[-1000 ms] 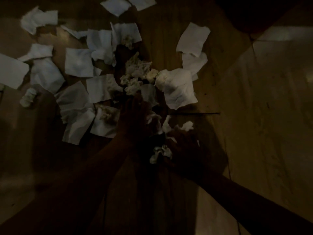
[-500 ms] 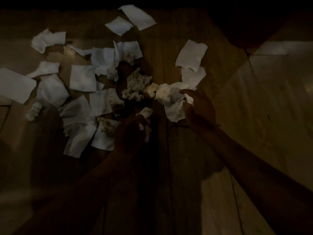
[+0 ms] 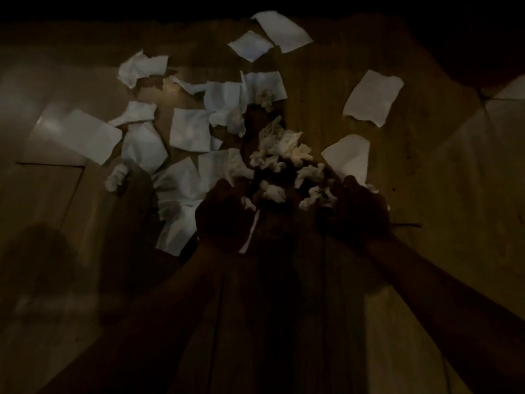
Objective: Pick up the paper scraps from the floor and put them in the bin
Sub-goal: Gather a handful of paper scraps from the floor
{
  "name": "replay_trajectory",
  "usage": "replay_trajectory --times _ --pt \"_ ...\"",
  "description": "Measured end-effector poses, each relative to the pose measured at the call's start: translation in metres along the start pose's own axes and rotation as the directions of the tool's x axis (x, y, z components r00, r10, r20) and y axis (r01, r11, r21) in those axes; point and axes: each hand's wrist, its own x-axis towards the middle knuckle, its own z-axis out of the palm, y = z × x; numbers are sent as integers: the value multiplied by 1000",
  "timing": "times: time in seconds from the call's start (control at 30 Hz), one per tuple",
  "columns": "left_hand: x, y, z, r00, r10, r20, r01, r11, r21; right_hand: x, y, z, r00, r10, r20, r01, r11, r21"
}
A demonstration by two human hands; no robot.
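Observation:
White paper scraps litter a dim wooden floor. A heap of crumpled scraps (image 3: 279, 150) lies just beyond my hands. Flat torn sheets (image 3: 189, 129) spread to the left, and single sheets lie at the right (image 3: 372, 96) and far back (image 3: 284, 31). My left hand (image 3: 224, 216) is curled around small scraps, with a thin paper strip (image 3: 250, 234) hanging by its wrist. My right hand (image 3: 359, 213) is curled on bunched white paper (image 3: 314, 194) at its fingertips. No bin is in view.
The plank floor (image 3: 454, 194) runs to the right with a paler patch at its far edge. A small crumpled ball (image 3: 115, 177) lies apart at the left. The top of the view is black, and my forearms cross the lower half.
My right hand has pulled back toward me, and the large sheet it was touching is now bunched in its fingers. My left hand has shifted slightly forward beside it.

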Motion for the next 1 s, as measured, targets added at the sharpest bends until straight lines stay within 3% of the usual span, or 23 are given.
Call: replay_trajectory --times 0.03,0.07,0.13,0.17,0.23,0.37,0.47,0.53,0.6,0.67,0.77,0.83,0.93,1.0 --pt "0 -5 -7 995 -100 -23 100 995 -20 1 -4 -4 1000 -9 -22 9 1000 25" --pt "-3 -15 -9 995 -104 2 104 995 8 2 -9 -7 999 2 -52 2 997 77" --pt "-17 -58 8 985 167 38 -170 981 91 4 -20 -15 993 95 -75 -76 972 223" --pt "-19 -77 10 974 225 40 -227 971 74 8 -27 -19 987 151 -47 -130 946 298" --pt "-17 -98 24 969 247 -11 -246 968 48 17 -41 -24 973 229 -41 -195 897 398" --pt "-4 -91 16 939 297 173 -310 949 52 31 -66 -34 928 316 -197 -121 756 643" --pt "1 -87 5 898 398 189 -418 905 82 36 -61 -31 926 353 -133 -168 701 693" --pt "2 -77 5 880 439 181 -456 888 61 35 -51 -24 937 348 -14 -272 756 595" --pt "5 -69 5 884 429 184 -438 899 9 33 -44 -14 953 301 32 -284 851 441" --pt "9 -64 1 895 411 174 -406 912 -63 29 -42 -9 955 295 7 -273 873 404" --pt "21 -65 1 930 300 210 -265 947 -181 21 -39 0 963 268 -6 -238 866 440" --pt "26 -65 -3 954 211 214 -192 976 -106 18 -35 3 975 224 -10 -197 879 433" --pt "32 -61 -8 984 94 150 -72 987 -143 15 -35 -4 957 290 -1 -237 786 571" --pt "37 -57 -12 971 -24 239 45 995 -84 18 -48 -13 955 286 -72 -185 772 608"
